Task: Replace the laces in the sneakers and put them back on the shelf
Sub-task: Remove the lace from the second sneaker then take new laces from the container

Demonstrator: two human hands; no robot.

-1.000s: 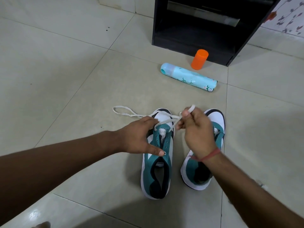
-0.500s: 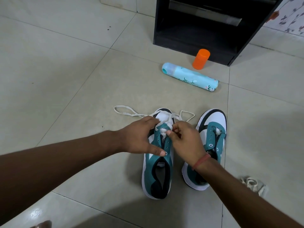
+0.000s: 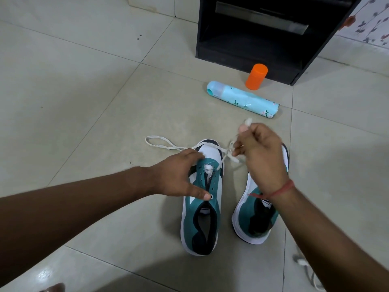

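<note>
Pale floor tiles [image 3: 84,91] lie under everything. On them, the right hand [image 3: 261,157] pinches the white lace [image 3: 226,153] and lifts its end up. The left hand [image 3: 179,175] presses down on the left sneaker [image 3: 202,207], fingers spread, gripping nothing. The right sneaker [image 3: 254,220] sits just beside it, with no lace showing. It looks like lacing has only begun. Next, that end needs poking through another hole. Farther off stands the black shelf [image 3: 252,49], with a blue can [image 3: 242,99] and orange cap [image 3: 256,76] near it.

No legible text on the spray can [image 3: 242,99] or sneakers [image 3: 203,199].
</note>
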